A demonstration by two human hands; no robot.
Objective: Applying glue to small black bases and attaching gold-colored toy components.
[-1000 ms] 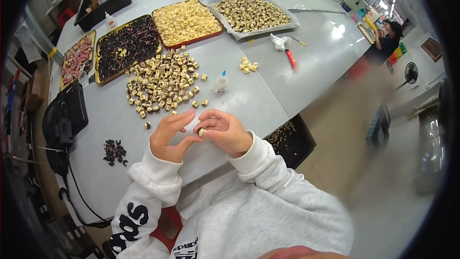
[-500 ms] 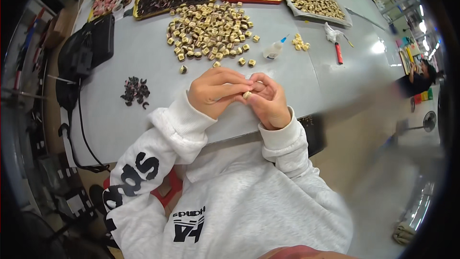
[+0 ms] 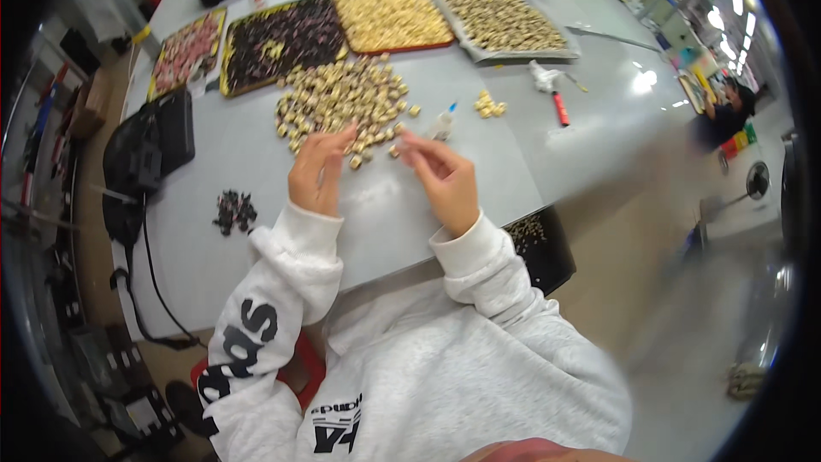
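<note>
A heap of small cream-and-dark cube-shaped pieces (image 3: 342,98) is spread on the grey table in front of me. My left hand (image 3: 318,173) is at the heap's near edge, fingers stretched forward and apart from the thumb, with no piece visible in it. Slightly to the right, my right hand (image 3: 445,178) has its thumb and forefinger drawn together beside a few loose cubes. Its fingertips are blurred, and anything between them is too small to make out. Just beyond them stands a small clear bottle (image 3: 441,127) with a blue needle tip.
Behind the heap are trays of pink pieces (image 3: 186,56), dark pieces (image 3: 282,44), cream pieces (image 3: 392,15) and cream-and-dark pieces (image 3: 506,24). Dark curved scraps (image 3: 233,211) lie left. Cream bits (image 3: 489,104) and a red-handled tool (image 3: 560,109) lie right. A black bin (image 3: 543,248) adjoins the table edge.
My hands were together near my body around a small cube. They have separated and reached forward to the heap; that cube no longer shows between them. The view has tilted up.
</note>
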